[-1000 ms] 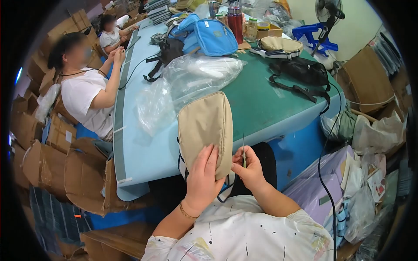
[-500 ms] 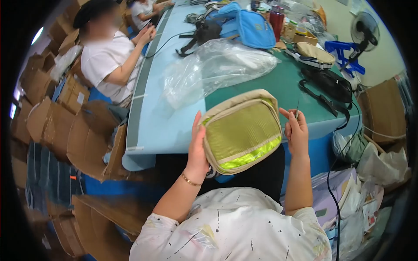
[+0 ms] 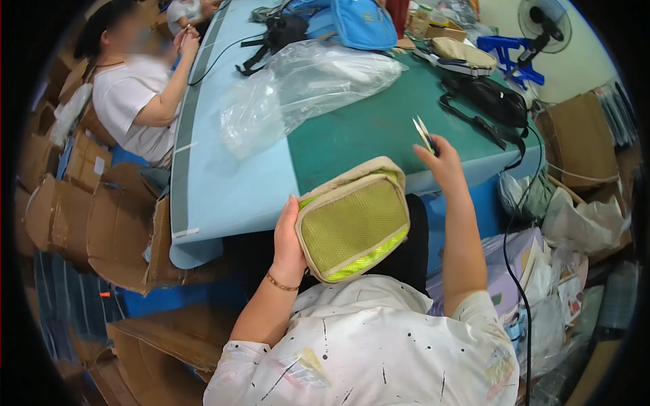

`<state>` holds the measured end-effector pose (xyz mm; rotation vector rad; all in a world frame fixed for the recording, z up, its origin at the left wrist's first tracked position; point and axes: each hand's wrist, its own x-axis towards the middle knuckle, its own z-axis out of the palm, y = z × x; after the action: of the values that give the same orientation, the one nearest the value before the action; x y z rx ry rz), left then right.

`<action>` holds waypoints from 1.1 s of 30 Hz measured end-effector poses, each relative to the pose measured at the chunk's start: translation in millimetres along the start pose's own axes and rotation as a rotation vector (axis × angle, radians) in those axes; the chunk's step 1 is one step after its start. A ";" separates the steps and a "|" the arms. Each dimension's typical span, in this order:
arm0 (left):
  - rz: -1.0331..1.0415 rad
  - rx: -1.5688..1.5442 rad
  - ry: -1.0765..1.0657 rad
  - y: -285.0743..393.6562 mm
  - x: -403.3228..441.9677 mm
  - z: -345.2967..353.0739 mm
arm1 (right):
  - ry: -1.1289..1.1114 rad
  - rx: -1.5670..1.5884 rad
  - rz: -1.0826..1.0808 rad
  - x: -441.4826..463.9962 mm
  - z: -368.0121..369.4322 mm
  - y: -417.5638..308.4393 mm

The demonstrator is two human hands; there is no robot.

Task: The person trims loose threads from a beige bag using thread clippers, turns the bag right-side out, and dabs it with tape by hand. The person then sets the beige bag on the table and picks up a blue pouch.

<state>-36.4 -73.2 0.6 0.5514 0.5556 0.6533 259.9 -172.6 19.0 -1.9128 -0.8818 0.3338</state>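
Observation:
My left hand [image 3: 290, 240] grips the left side of a beige and lime-green zip pouch [image 3: 355, 227] with a mesh front panel. The pouch is tilted and held above my lap, in front of the table's near edge. Up and to the right of it, my right hand [image 3: 441, 161] is closed around small scissors [image 3: 424, 135]. Their two pointed blades stick up and are slightly apart, clear of the pouch. My fingers partly cover the scissors' handle.
On the table [image 3: 365, 128] lie a clear plastic bag [image 3: 305, 88], a blue backpack [image 3: 362, 24], a black waist bag [image 3: 484, 98] and a beige pouch [image 3: 464, 55]. A person [image 3: 132, 88] sits at the left. Cardboard boxes [image 3: 122, 223] stand left; a black cable [image 3: 509, 271] hangs right.
The pouch has come down towards my body, away from the right hand. The right hand has turned, so the scissors' blades show more plainly. The whole view has shifted.

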 end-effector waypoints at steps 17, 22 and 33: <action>0.232 0.289 -0.324 -19.2 -20.2 -9.0 | -0.069 -0.222 -0.897 -98.0 41.8 -41.1; -0.040 0.308 -0.397 -10.3 -22.7 -21.8 | -0.076 -0.339 -1.101 -117.8 35.7 -21.0; 0.007 1.730 -0.744 29.3 6.6 58.7 | -0.109 -0.370 -1.344 -122.8 40.8 -54.6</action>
<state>-7.0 -66.5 59.2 2.2860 0.2761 -0.2408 127.1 -216.9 29.1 -1.2001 -2.1475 -0.5737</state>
